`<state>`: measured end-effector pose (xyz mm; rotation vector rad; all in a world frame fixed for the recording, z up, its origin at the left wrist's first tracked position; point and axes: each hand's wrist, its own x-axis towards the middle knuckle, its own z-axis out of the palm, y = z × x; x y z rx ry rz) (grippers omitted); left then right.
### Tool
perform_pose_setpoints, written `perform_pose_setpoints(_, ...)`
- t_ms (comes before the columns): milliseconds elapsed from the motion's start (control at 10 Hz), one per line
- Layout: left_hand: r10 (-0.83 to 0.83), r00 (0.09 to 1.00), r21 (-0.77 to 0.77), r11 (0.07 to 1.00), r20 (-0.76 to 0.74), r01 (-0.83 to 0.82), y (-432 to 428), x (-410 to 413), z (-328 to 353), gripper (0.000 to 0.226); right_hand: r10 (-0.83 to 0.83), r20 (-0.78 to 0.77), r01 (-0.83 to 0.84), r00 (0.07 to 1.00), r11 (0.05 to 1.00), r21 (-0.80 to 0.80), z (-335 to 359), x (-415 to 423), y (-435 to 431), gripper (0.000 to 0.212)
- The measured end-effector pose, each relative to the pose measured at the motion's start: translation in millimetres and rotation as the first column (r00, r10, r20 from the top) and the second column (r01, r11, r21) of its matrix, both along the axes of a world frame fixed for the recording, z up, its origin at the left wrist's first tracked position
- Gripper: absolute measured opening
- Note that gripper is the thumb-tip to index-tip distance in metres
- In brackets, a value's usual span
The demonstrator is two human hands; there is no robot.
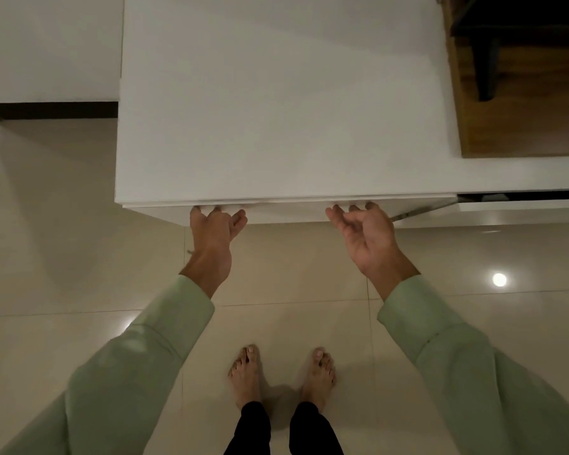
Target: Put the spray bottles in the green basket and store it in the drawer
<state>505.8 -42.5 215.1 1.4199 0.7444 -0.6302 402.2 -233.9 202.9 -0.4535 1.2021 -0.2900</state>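
Under the white worktop (276, 110), both hands are hooking curled fingers onto the drawer (276, 210) lip, left hand (215, 232), right hand (363, 232); basket and bottles unseen; uneven force risks jamming or pinching.

The person wears pale green long sleeves (165, 330) with buttoned cuffs, black trousers (253, 428), and goes barefoot.

no readable text, labels, brands or numbers, white cabinet front seemingly blank in dim light
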Motion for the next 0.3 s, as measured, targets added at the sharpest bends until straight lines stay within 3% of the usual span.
perform_pose_setpoints(300,-0.142,0.989,-0.014,0.99,0.048,0.143,17,-2,1,0.073,0.079,0.015,-0.079,0.997,0.997,-0.017,6,-7,1,0.074)
